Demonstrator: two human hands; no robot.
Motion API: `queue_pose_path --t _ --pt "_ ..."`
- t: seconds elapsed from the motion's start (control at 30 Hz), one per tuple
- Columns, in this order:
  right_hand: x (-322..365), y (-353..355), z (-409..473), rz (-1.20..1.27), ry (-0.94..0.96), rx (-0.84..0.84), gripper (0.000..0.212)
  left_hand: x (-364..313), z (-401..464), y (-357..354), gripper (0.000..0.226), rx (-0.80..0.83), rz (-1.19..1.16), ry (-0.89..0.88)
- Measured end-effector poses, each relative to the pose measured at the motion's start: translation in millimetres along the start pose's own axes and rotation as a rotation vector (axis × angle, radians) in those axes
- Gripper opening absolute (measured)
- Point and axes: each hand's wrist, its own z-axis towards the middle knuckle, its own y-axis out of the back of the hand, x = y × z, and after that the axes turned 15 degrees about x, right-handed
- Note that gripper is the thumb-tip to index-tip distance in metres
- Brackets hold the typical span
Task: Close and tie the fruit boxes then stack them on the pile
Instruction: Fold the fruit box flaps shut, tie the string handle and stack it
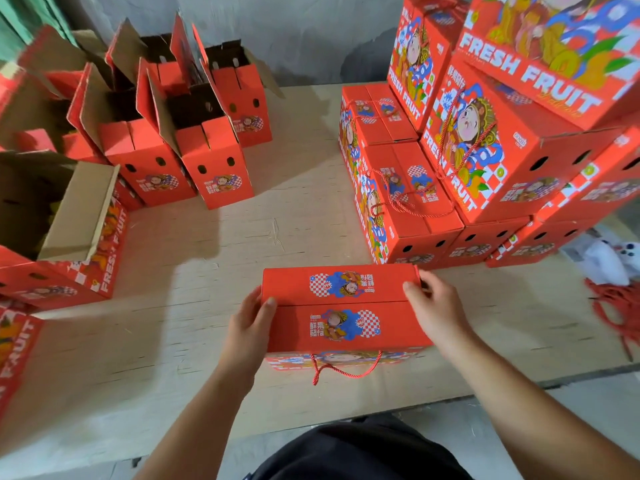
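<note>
Left hand (250,323): grips the left end of the box (341,308), thumb laid on the top seam, fingers curled down the end face.
Right hand (437,308): grips the box's right end at the far corner, thumb on top, fingers wrapped over the edge.
Box: a red fruit carton with both top flaps shut and meeting along a centre seam, standing on the board (207,271) directly before the person, between the two hands.
Cord (346,368): a red twisted loop hangs down the box's near face, both ends threaded through the front panel; whether it is knotted cannot be told.
Pile (485,150): closed, corded boxes stacked in several tiers to the right and beyond, the nearest one just past the held box's far right corner; large "FRESH FRUIT" lettering shows on the upper cartons.
Open boxes (180,133): a cluster at far left with flaps standing up, well apart from the held box.
Big carton (69,237): lies at near left, one brown flap folded out.
Loose cords (616,306): a red tangle at the right edge, beside something white (602,261) that is too blurred to identify.
</note>
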Motion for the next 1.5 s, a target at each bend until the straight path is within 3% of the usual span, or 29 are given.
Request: queue_pose_path --t 0.13,0.3,0.4,0.47,0.57,0.63,0.7,0.83,0.9,1.03,1.07,1.13,1.17,1.23,1.3,1.33,1.4,1.5 --pt "-9.5 -16.9 -17.4 0.185 0.079 0.109 0.032 5.8 -6.7 -8.7 0.043 0.072 0.035 -0.014" --pt "-7.1 21.3 -12.0 0.142 0.01 0.333 0.037 -2.3 -4.4 14.7 0.043 0.233 0.075 -0.024" --pt "2.8 24.3 -5.6 0.183 -0.02 0.232 0.051 -8.9 2.5 14.0 0.029 0.212 0.011 -0.039" --pt "4.8 8.6 -4.1 0.247 0.0 0.219 0.042 -7.3 6.0 3.0 0.031 0.18 -0.064 -0.006" --pt "1.9 9.2 -8.0 0.217 -0.003 0.216 0.049 -1.2 3.8 3.0 0.033 0.195 -0.04 -0.013" --pt "4.7 30.3 -3.4 0.156 -0.077 0.241 0.058 -2.5 3.2 13.7 0.04 0.225 0.005 -0.025" --pt "12.3 41.7 4.5 0.146 -0.14 0.245 0.047 -4.8 4.1 20.9 0.045 0.215 0.006 -0.058" --pt "19.3 9.8 25.0 0.224 -0.124 0.157 0.059 -3.8 16.5 2.6 0.068 0.151 -0.148 0.04" --pt "21.7 -11.2 24.8 0.056 -0.085 0.191 0.067 -1.9 21.1 -5.9 0.076 0.158 -0.056 0.033" --pt "16.7 -29.7 15.6 0.08 -0.069 -0.006 0.032 -14.2 50.0 7.5 0.095 0.181 0.204 0.014" --pt "15.9 -34.8 11.9 0.072 -0.077 -0.062 0.025 -20.4 57.7 9.2 0.089 0.143 0.38 -0.017" --pt "15.7 -38.9 2.6 0.012 -0.089 -0.107 0.02 -27.2 70.1 10.4 0.056 -0.104 0.784 -0.149" --pt "16.4 -36.2 -2.1 -0.084 -0.099 -0.076 0.025 -29.2 72.5 8.8 0.043 -0.231 0.84 -0.223" --pt "21.2 -22.7 -11.1 -0.361 -0.172 0.1 0.051 -27.1 77.5 7.6 0.042 -0.398 0.648 -0.238" --pt "28.2 -16.5 -16.6 -0.561 -0.263 0.317 0.078 -16.1 74.3 -6.1 0.068 -0.452 0.169 -0.092" --pt "31.8 -19.8 -18.8 -0.587 -0.309 0.426 0.086 -8.0 67.4 -19.0 0.08 -0.4 -0.079 0.0" --pt "39.9 -32.9 -19.0 -0.461 -0.373 0.579 0.077 8.9 47.9 -43.5 0.081 -0.203 -0.433 0.064" --pt "51.3 -44.2 -9.4 -0.113 -0.368 0.672 0.039 25.2 37.0 -48.3 0.068 0.01 -0.612 0.067"
